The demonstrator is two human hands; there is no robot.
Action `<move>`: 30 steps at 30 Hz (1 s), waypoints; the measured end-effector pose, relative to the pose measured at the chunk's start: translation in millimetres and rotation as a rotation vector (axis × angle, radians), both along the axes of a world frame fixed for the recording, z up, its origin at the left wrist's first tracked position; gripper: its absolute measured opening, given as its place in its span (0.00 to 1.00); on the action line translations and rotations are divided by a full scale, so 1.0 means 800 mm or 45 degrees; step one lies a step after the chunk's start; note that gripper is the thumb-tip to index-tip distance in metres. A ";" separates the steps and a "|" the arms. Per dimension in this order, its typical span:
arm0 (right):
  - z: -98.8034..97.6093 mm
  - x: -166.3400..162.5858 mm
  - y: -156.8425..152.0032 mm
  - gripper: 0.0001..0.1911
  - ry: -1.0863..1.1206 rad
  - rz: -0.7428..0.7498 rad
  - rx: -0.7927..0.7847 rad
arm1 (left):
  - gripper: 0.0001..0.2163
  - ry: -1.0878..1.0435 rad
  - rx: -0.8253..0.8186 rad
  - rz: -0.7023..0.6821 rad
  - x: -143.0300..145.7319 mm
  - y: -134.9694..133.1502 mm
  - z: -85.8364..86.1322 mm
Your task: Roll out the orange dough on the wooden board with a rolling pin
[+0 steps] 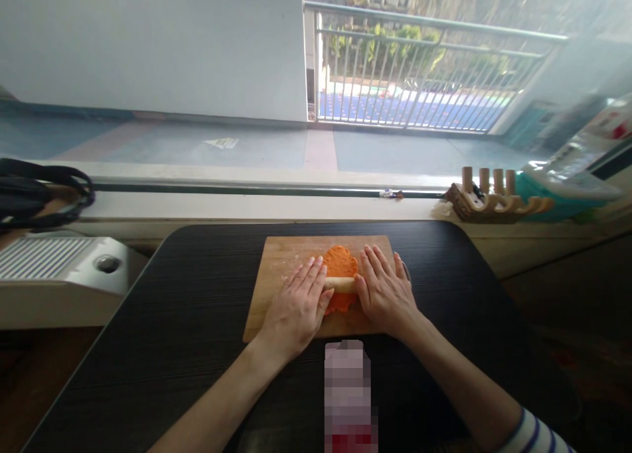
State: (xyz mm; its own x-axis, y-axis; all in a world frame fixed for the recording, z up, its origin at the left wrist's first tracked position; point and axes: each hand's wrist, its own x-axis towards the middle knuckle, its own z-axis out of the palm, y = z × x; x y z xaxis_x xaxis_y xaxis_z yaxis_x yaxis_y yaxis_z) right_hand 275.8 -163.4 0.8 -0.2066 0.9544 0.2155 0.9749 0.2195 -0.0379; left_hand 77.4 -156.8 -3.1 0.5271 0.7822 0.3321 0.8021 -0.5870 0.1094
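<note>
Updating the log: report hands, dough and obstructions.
Left hand and right hand flat, open, on rolling pin. Pin across orange dough on cutting board. Blurred item by board's near edge.

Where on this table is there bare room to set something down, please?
The dark table is bare left of the cutting board, toward the white appliance, and right of the board to its edge. The board is crowded: left hand and right hand press a rolling pin over orange dough.

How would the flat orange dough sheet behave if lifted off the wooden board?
Probably floppy: the orange dough sheet looks thin and may sag or tear. Pressed under the pale rolling pin, it might stick to the wooden board.
</note>
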 end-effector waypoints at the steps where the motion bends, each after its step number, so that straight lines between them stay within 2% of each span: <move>1: 0.001 0.000 0.009 0.28 0.003 -0.009 -0.021 | 0.23 -0.007 -0.004 -0.001 0.002 0.008 0.000; 7: 0.012 0.002 0.069 0.28 0.059 -0.079 -0.242 | 0.24 0.017 0.002 0.050 0.013 0.060 0.001; 11: 0.016 0.002 0.087 0.28 0.093 -0.117 -0.326 | 0.24 0.030 -0.016 0.107 0.017 0.074 0.002; 14: 0.012 0.001 0.072 0.27 0.091 -0.097 -0.258 | 0.24 0.039 -0.012 0.081 0.016 0.064 0.001; 20: -0.004 -0.005 0.005 0.27 0.058 -0.063 0.017 | 0.23 0.034 -0.022 0.015 0.003 0.017 0.003; 23: -0.006 -0.006 -0.014 0.26 0.048 0.003 0.091 | 0.22 0.043 -0.049 -0.017 -0.004 0.002 0.004; 26: -0.005 -0.006 -0.009 0.26 0.045 -0.006 0.089 | 0.22 0.030 -0.044 -0.020 -0.004 0.004 0.002; 30: 0.000 -0.004 0.029 0.27 0.046 -0.076 -0.046 | 0.23 0.036 -0.014 0.017 0.005 0.030 0.000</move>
State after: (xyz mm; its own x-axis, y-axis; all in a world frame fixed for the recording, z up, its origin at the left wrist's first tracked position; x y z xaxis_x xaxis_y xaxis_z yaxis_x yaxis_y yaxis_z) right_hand 272.8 -140.5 0.5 -0.1418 0.9720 0.1872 0.9840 0.1590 -0.0801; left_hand 81.8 -132.5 -3.3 0.5260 0.7925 0.3086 0.8126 -0.5754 0.0926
